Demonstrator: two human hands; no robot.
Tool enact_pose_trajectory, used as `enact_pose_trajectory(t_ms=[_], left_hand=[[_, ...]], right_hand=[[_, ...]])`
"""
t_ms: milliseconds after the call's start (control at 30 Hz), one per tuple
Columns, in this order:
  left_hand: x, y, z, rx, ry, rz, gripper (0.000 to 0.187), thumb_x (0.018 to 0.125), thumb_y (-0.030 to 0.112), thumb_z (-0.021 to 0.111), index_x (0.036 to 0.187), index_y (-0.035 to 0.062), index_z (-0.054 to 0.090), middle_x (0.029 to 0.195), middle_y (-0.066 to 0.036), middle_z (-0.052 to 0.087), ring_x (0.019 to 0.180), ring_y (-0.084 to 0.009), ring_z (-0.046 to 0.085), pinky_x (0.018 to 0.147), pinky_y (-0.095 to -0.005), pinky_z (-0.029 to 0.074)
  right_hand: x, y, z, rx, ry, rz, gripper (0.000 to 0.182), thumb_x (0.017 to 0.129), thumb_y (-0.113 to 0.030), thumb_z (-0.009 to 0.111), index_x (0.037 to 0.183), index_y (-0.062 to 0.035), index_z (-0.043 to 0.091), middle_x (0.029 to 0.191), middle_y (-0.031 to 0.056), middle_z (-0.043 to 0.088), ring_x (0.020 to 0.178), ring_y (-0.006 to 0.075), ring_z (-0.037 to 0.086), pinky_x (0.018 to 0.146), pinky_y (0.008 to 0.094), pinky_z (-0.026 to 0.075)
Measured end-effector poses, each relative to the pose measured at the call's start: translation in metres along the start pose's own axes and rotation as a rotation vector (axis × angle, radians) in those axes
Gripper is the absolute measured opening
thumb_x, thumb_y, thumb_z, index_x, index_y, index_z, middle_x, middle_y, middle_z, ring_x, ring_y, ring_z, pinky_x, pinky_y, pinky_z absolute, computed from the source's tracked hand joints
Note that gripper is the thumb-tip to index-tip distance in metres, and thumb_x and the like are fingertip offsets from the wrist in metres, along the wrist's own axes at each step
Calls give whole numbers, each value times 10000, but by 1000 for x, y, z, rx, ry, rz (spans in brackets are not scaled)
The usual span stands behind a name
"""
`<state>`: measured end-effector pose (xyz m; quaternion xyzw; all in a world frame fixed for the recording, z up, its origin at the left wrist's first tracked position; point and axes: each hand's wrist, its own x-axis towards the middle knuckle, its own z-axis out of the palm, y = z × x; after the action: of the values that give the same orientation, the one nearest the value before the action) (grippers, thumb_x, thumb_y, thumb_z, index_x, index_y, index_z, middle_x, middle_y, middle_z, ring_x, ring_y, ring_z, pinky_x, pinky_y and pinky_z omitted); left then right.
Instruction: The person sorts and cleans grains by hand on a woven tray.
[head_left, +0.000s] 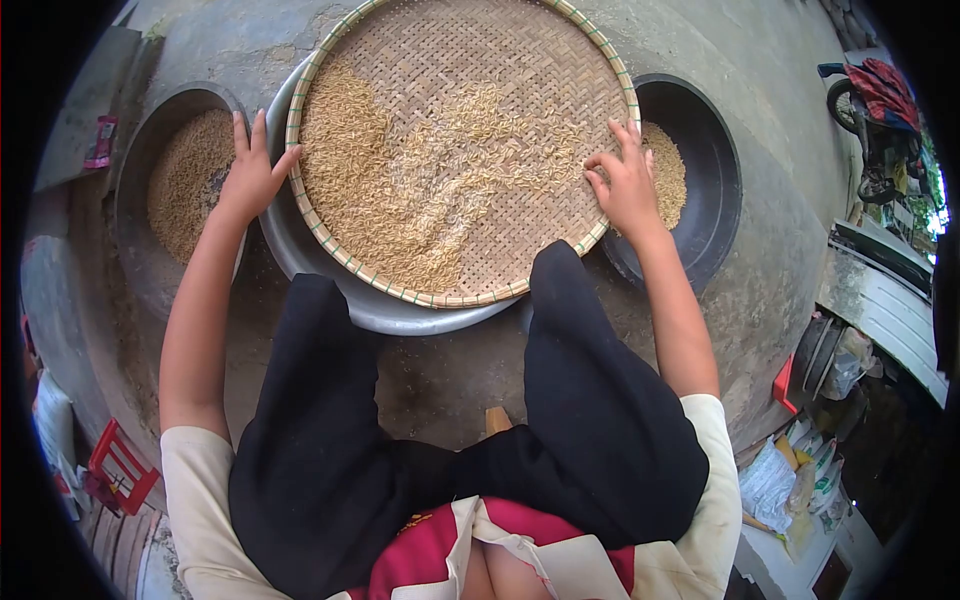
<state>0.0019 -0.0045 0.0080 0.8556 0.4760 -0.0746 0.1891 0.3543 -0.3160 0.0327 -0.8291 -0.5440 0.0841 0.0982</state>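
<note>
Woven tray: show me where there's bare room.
On the woven tray, mostly bare: the far right, between rim and strewn grain, and the near right, between grain and right hand. Crowded: the left, where grain heaps.

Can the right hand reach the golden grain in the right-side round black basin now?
Likely yes: the right hand appears beside that golden grain, whose outer part lies uncovered past the round woven bamboo tray.

The tray (540, 215) shows a brown woven pattern and a green-stitched rim (450, 300), the grain (345, 190) is golden, the trousers (620, 390) black.
</note>
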Motion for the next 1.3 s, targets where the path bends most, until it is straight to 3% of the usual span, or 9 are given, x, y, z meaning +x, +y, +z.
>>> enact_pose_trajectory(t_ms=[600,700,900,967,1000,1100,1300], left_hand=[[1,-1,1,0,9,10,814,839,527,485,1413,81,118,1444,-267,-19,1282,-426,256,1009,-432,310],[1,-1,2,-1,18,17,816,840,525,487,1412,74,119,1444,-267,-20,1285,-425,250,1010,-431,309],[1,-2,2,10,24,23,819,840,522,489,1410,65,120,1443,-269,-19,1287,-423,248,1011,-428,308],[0,-1,2,4,16,16,819,840,522,489,1410,64,120,1443,-270,-19,1287,-422,248,1011,-427,309],[0,-1,2,1,14,15,818,840,521,489,1411,66,120,1442,-270,-18,1287,-422,249,1011,-427,309],[0,-1,1,4,15,11,814,840,518,489,1411,69,122,1443,-270,-17,1284,-424,253,1009,-426,312],[3,-6,5,45,61,54,837,826,550,490,1403,61,132,1433,-288,1,1225,-452,336,964,-440,367]], right_hand=[[6,-8,4,-148,-27,-88,79,794,-154,612,806,-99,556,1338,95,357,1335,308,209,985,668,176],[4,-11,-4,-106,-23,-61,76,793,-150,610,810,-95,561,1337,100,359,1334,315,210,980,671,177],[-15,21,-36,12,188,146,68,804,-133,605,819,-81,564,1313,111,393,1313,344,245,964,668,204],[-26,43,-40,-64,268,304,83,793,-115,620,833,-73,560,1294,138,413,1296,361,269,996,585,250],[-30,47,-41,-64,267,302,83,793,-115,620,833,-73,560,1294,138,413,1296,361,269,996,585,250],[-35,46,-43,-17,253,349,171,754,-95,660,887,-66,557,1287,178,413,1277,386,286,1009,424,313],[-16,10,-15,151,163,18,137,742,-130,676,856,-102,605,1331,157,377,1299,368,261,1017,462,296]])
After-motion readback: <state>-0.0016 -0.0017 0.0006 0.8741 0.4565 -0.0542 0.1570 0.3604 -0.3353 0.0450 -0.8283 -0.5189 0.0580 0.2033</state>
